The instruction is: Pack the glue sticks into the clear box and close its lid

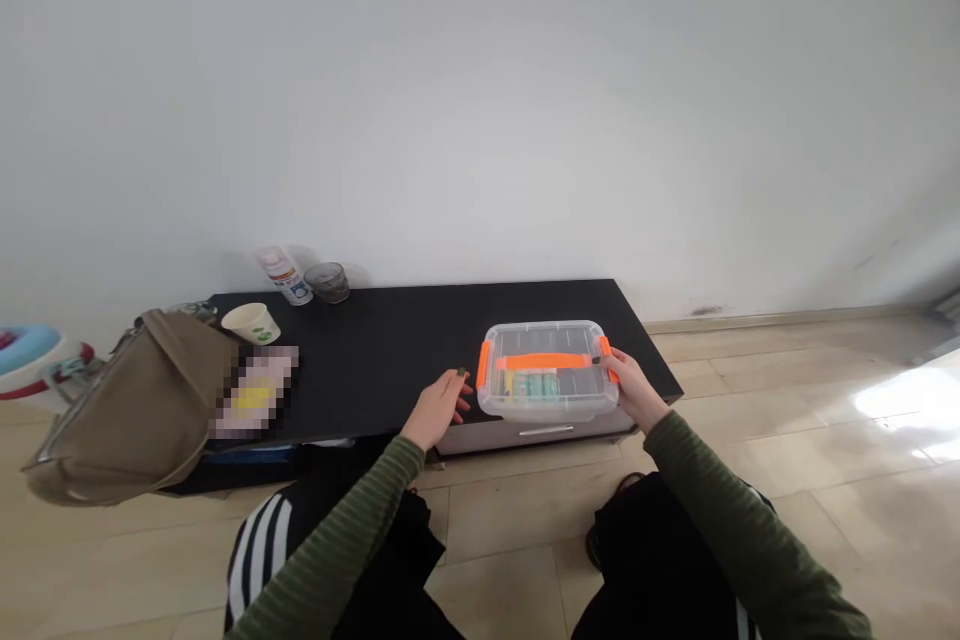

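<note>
A clear plastic storage box (551,392) with an orange handle and orange side latches stands near the front of the black cabinet top. Its lid is on, and greenish packets show through it. My right hand (628,385) grips the box's right side at the orange latch, the thumb over the lid's edge. Just left of the box, apart from it, my left hand (439,408) is held with its fingers spread and nothing in them.
The low black cabinet (397,350) stands against a white wall. On its left are a brown bag (135,410), a paper cup (252,322), a spray can (285,277), a glass bowl (328,282) and a blurred pink packet (259,390). Below is a drawer handle (546,431).
</note>
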Motion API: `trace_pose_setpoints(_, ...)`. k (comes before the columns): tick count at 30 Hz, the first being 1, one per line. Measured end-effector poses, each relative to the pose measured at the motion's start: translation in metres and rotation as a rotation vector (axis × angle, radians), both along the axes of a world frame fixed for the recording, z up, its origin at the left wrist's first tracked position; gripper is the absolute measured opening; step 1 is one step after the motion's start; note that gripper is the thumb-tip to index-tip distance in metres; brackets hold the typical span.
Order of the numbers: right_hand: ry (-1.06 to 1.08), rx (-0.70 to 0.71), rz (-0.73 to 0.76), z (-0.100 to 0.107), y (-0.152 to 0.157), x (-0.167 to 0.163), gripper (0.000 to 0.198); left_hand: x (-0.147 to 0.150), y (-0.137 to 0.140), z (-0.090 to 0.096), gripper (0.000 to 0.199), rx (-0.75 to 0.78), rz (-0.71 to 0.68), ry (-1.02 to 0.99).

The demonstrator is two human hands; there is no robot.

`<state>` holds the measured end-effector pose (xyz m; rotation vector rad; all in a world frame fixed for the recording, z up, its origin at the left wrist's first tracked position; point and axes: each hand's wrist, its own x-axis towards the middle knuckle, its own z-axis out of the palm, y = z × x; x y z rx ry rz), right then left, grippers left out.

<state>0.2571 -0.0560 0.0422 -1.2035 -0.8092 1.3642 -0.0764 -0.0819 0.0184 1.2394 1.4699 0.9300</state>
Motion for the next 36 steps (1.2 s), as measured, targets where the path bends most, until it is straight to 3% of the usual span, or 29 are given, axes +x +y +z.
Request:
trace_pose_setpoints(4,0.041,-0.008,0.089,-0.018,0.029,-0.024,0.022,-0.008,0.036,0.02,0.05,0.037,-0.049,0.143)
trace_pose_setpoints(8,-0.014,-0.02,0.184,-0.029,0.049,-0.033,0.027,-0.009,0.065,0.02,0.052,0.068,0.016,0.283)
trace_pose_setpoints(10,-0.177,0.019,0.217,-0.028,0.055,-0.031,0.028,-0.009,0.075,0.017,0.053,0.071,0.049,0.289)
trace_pose_setpoints(14,-0.694,0.134,0.141,-0.018,0.061,-0.025,0.045,-0.008,0.08,0.018,0.053,0.052,0.003,0.318)
trace_pose_setpoints(17,-0.83,0.14,0.165,-0.009,0.061,-0.023,0.048,-0.009,0.076,0.023,0.057,0.018,-0.059,0.385)
trace_pose_setpoints(22,-0.794,0.116,0.23,-0.004,0.061,-0.02,0.046,-0.014,0.076,0.023,0.058,0.02,-0.088,0.338)
trace_pose_setpoints(27,-0.713,0.077,0.273,-0.012,0.062,-0.011,0.05,-0.021,0.075,0.018,0.053,0.033,-0.063,0.265)
trace_pose_setpoints(31,-0.682,0.149,0.065,-0.02,0.068,-0.008,0.037,-0.016,0.07,0.023,0.054,0.038,-0.044,0.241)
trace_pose_setpoints(33,-0.584,0.198,-0.032,-0.022,0.071,-0.011,0.042,-0.013,0.067,0.026,0.054,0.044,-0.029,0.256)
trace_pose_setpoints(36,-0.484,0.243,0.027,-0.024,0.072,-0.019,0.053,-0.01,0.066,0.027,0.053,0.06,-0.017,0.254)
